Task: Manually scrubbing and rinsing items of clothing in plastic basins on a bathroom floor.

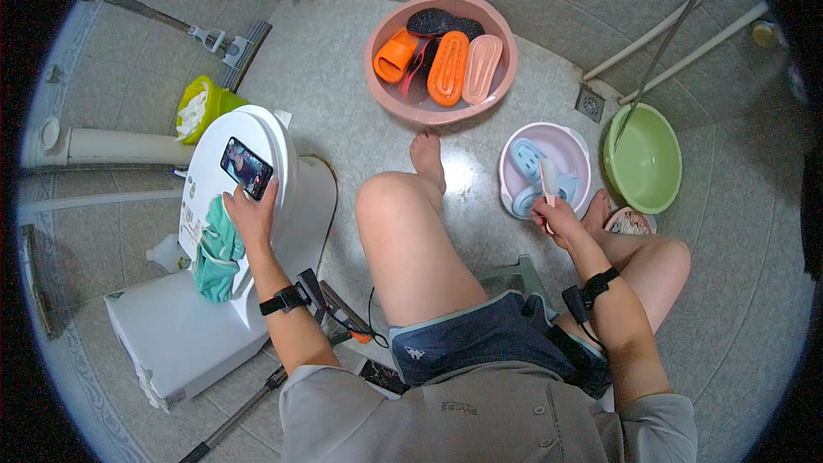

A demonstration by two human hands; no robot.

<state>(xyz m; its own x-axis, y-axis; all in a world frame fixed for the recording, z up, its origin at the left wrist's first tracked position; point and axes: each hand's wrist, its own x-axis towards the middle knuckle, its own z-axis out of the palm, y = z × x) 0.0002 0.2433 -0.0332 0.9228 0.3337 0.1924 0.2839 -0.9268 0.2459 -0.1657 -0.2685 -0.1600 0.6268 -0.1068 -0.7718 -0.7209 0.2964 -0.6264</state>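
Brush [546, 178] is resting in the curled grip of the right hand [562, 219], reaching over 2 light-blue slippers [525, 157] that are lying inside the lilac basin [559, 142]. The left hand [251, 216] is touching the phone [244, 163] over the white toilet lid [214, 139]; I cannot tell whether it is gripping. Beside it, a green cloth [219, 249] is lying crumpled. Farther off, a pink tub [387, 106] is holding 2 orange slippers [447, 69].

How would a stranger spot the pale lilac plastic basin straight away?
Find the large round pink plastic basin near the picture's top. Down and right of it sits the pale lilac basin, left of the light green plastic basin. Only it holds light blue plastic footwear.
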